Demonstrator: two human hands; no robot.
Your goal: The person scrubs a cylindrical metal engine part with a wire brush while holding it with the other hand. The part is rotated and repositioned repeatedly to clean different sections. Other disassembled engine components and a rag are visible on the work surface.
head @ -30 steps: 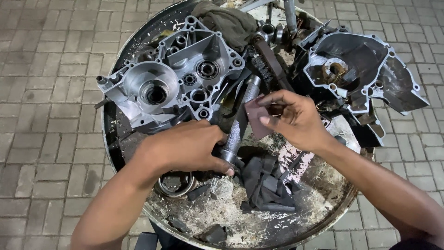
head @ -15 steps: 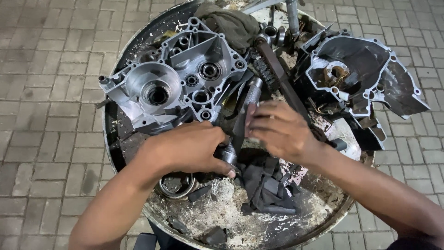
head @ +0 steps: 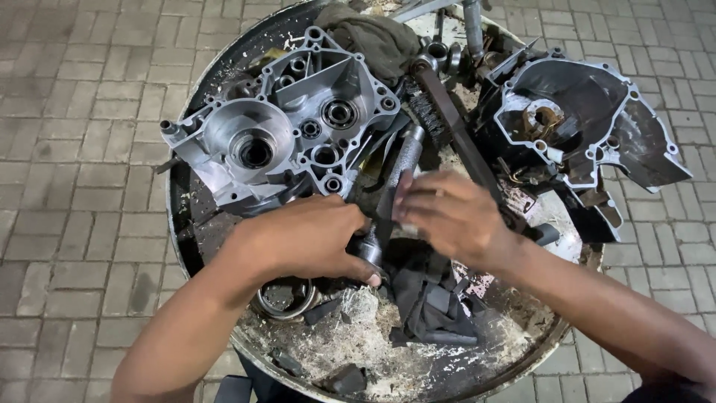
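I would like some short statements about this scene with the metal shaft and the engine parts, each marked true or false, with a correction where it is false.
1. The left hand grips the lower end of the metal shaft. True.
2. The right hand rests on the brick floor. False: it is over the round tray, with fingers on the shaft.
3. The silver engine case lies on the left part of the tray. True.
4. The dark engine cover lies under the left hand. False: it lies at the right side of the tray, apart from both hands.
5. A dark rag lies below the hands. True.
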